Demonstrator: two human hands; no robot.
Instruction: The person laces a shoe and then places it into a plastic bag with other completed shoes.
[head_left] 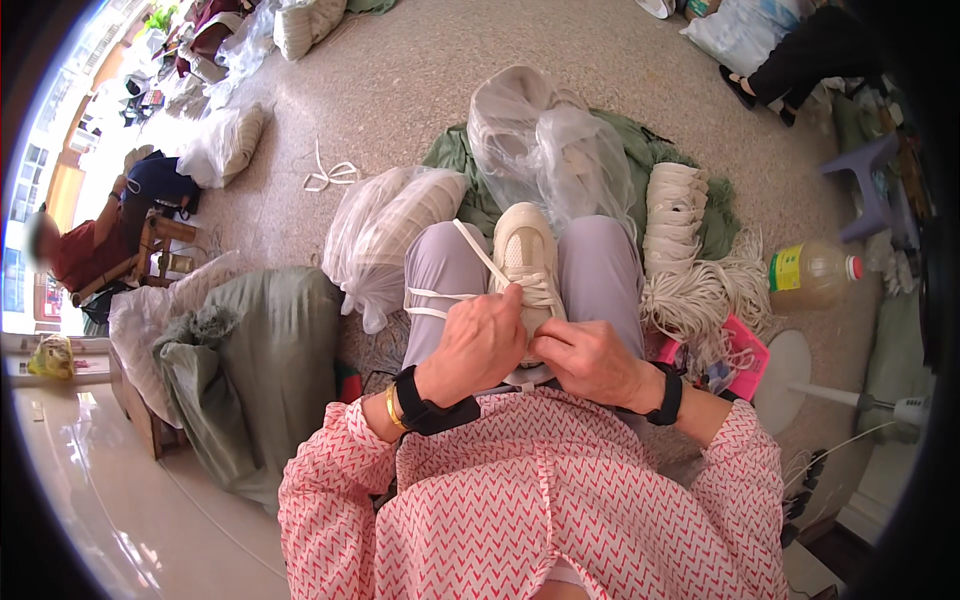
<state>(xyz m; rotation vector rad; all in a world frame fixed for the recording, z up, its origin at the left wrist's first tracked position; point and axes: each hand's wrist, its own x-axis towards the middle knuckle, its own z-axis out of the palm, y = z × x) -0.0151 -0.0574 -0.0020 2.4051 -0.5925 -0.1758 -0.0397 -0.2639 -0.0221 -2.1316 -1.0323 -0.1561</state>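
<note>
Sneaker (523, 240) between the knees (603, 262); its lace (540, 290) looks threaded partway, with slack over the left knee left to finish. Left hand (476, 340) and right hand (592, 362) have fingertips together, what they pinch unclear.

Cream sneaker (524, 240), toe forward between the knees (600, 262), pale lace (481, 252) partly loose.

Red-zigzag blouse (470, 500), black wristbands (668, 396)
</note>
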